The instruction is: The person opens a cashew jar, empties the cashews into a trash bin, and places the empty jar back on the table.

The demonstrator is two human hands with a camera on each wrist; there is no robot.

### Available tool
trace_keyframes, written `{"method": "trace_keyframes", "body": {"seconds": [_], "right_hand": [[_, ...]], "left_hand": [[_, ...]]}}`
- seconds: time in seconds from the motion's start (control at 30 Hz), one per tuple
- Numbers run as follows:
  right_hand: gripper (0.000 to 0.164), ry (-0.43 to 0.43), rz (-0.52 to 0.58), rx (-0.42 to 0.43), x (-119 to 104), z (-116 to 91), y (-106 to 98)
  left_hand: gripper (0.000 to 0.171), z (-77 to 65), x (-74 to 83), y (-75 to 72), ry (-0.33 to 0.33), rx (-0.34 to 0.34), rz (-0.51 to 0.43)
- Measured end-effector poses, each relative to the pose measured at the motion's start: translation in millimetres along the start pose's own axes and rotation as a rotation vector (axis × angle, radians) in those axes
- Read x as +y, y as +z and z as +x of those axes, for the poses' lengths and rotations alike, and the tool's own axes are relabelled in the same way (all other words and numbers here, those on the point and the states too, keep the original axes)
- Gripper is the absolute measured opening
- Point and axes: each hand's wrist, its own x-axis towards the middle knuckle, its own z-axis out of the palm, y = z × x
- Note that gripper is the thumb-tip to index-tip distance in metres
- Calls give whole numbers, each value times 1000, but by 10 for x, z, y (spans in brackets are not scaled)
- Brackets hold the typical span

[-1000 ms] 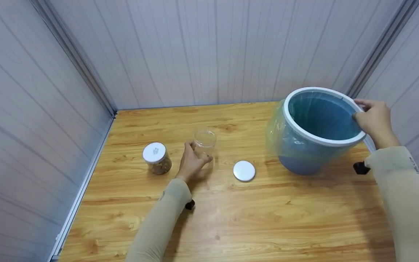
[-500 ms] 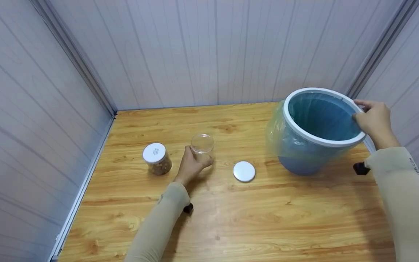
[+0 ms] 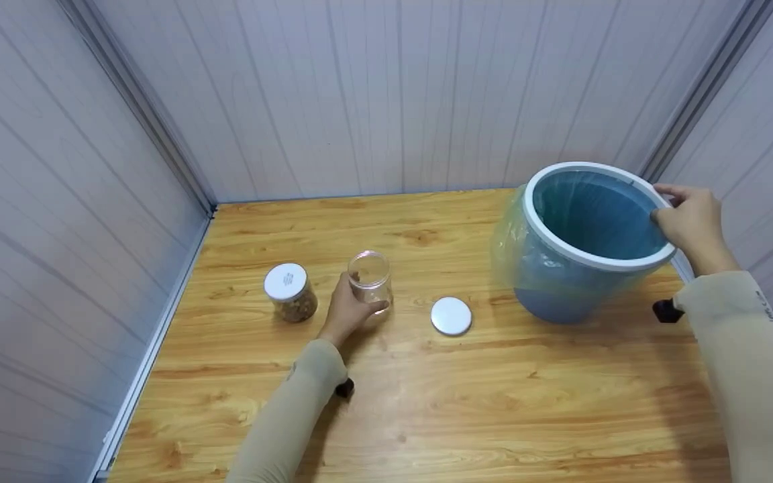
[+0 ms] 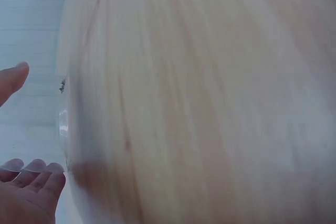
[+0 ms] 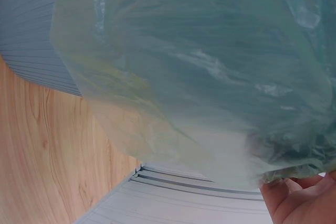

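In the head view my left hand [image 3: 348,310] holds a clear, lidless jar [image 3: 372,290] by its side, thumb on the right and fingers on the left. I see nothing inside it. The left wrist view shows the thumb [image 4: 13,81] and fingers [image 4: 44,182] on opposite sides of the see-through wall. My right hand [image 3: 694,221] grips the right side of the white rim of a blue trash bin [image 3: 554,305], thumb over the inner edge. A thin greenish bin liner [image 5: 173,77] hangs over the rim, pinched at the fingers in the right wrist view.
Left of the clear jar stands a second jar [image 3: 296,305] with brown pieces inside and a white lid on. A loose round white lid [image 3: 451,316] lies between the clear jar and the bin. Pale panel walls [image 3: 386,100] enclose the wooden table [image 3: 494,416] on three sides.
The left hand has drawn the clear jar slightly toward me and to the left, and its rim angle has shifted. My right hand and the bin have stayed in place.
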Motion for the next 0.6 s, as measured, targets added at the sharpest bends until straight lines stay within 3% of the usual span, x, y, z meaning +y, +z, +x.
{"method": "trace_keyframes", "body": {"seconds": [0.33,0.6], "right_hand": [[59,17,12,-16,-14,-7,2],[58,18,11,-21,4,-29,12]], "left_hand": [[101,0,6,8,6,23,0],[109,-44,23,-26,7,-3,-26]]}}
